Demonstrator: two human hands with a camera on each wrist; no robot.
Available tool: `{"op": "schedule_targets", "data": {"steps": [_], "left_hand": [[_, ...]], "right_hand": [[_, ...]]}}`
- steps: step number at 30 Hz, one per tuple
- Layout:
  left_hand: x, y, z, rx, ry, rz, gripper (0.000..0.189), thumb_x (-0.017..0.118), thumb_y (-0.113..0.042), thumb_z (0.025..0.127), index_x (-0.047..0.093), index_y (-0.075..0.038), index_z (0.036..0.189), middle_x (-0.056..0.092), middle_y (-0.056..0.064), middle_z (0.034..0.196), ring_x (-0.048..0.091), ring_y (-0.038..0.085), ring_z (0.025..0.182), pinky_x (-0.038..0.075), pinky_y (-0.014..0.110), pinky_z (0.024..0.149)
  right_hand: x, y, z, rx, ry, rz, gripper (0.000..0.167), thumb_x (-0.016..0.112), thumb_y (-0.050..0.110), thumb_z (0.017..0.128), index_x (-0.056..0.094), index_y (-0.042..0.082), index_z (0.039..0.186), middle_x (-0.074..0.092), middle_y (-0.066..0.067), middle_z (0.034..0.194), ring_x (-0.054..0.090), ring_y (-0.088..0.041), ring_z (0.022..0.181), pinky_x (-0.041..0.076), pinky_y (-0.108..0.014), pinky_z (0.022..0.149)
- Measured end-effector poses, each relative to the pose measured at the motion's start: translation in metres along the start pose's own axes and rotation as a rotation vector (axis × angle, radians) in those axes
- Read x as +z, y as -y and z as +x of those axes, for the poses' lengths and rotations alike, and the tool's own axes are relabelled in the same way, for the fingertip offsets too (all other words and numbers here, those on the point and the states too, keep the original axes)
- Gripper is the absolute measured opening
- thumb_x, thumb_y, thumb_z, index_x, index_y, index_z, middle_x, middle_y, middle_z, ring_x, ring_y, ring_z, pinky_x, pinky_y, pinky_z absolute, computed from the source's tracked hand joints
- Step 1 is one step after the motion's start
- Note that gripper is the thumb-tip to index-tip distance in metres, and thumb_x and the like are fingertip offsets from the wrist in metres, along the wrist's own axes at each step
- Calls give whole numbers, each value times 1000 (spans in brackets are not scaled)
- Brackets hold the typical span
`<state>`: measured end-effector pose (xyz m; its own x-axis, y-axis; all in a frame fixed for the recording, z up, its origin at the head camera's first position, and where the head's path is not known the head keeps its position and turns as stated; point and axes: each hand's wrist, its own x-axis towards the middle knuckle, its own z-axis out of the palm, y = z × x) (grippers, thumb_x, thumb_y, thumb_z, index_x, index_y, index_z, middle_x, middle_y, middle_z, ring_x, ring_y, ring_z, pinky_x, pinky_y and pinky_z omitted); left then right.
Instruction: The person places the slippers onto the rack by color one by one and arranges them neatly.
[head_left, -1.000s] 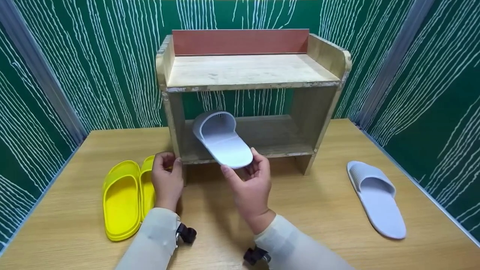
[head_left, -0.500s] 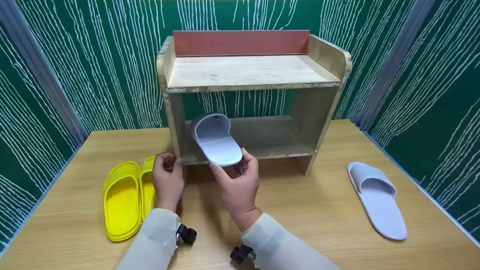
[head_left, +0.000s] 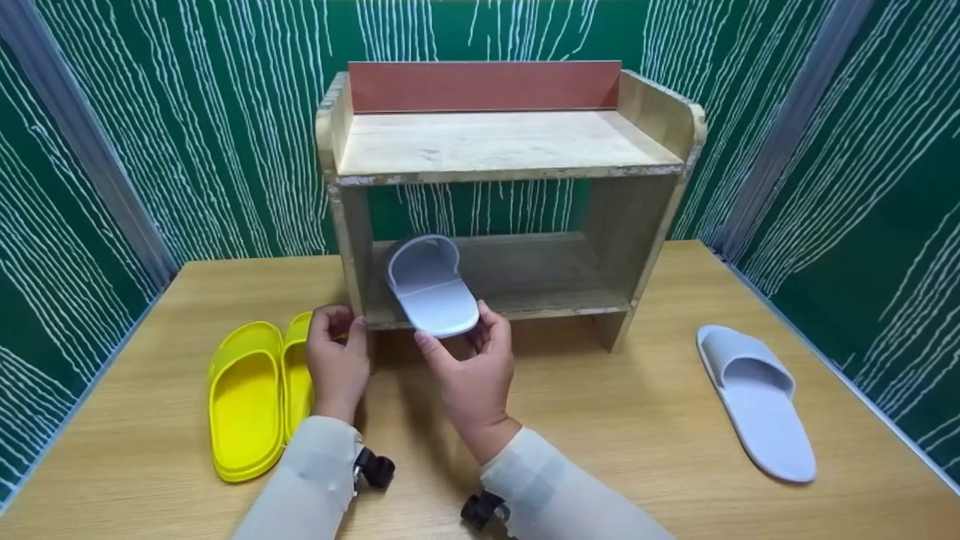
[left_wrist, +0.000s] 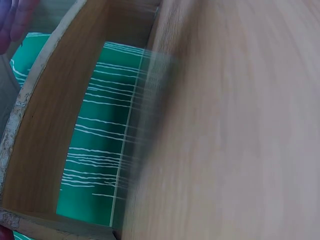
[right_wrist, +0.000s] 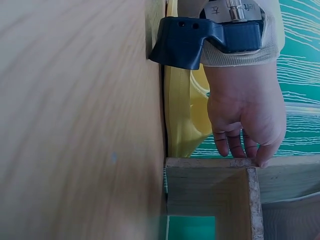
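My right hand (head_left: 476, 382) pinches the heel end of a light grey slide slipper (head_left: 442, 307), thumb on one side and fingers on the other. The slipper tilts toe-first into the lower opening of a wooden shelf unit (head_left: 510, 142), near its left side panel. Whether its sole touches the lower board cannot be told. With thumb and fingers my left hand (head_left: 337, 364) holds the front edge of that left panel; the grip shows in the right wrist view, where the left hand (right_wrist: 247, 110) comes from above. In the left wrist view, right-hand fingers (left_wrist: 20, 20) show at the corner.
A pair of yellow slippers (head_left: 244, 412) lies on the wooden table (head_left: 600, 450), left of the unit and partly behind my left hand. Another grey slipper (head_left: 765, 412) lies far right. Green walls (head_left: 247, 135) with white streaks enclose the back and sides.
My right hand has carried the grey slipper a little leftward, and its toe has dipped slightly lower toward the lower board. The left hand stays on the panel.
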<state>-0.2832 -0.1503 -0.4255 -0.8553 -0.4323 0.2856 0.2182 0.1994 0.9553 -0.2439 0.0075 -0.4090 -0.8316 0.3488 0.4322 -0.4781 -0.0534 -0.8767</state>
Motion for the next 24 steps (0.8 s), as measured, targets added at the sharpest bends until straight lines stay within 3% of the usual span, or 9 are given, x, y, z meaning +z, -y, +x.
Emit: {"op": "schedule_targets", "data": {"steps": [24], "left_hand": [[0,3,2,2,-5,12,22,62,-19,107,56,-10,126,59,8,126,54,23,119,49,35,113]], "right_hand": [[15,-14,7,91,28,-39,78,96,16,78,47,3,137,58,-14,134,64,-29,125,50,-49,111]]}}
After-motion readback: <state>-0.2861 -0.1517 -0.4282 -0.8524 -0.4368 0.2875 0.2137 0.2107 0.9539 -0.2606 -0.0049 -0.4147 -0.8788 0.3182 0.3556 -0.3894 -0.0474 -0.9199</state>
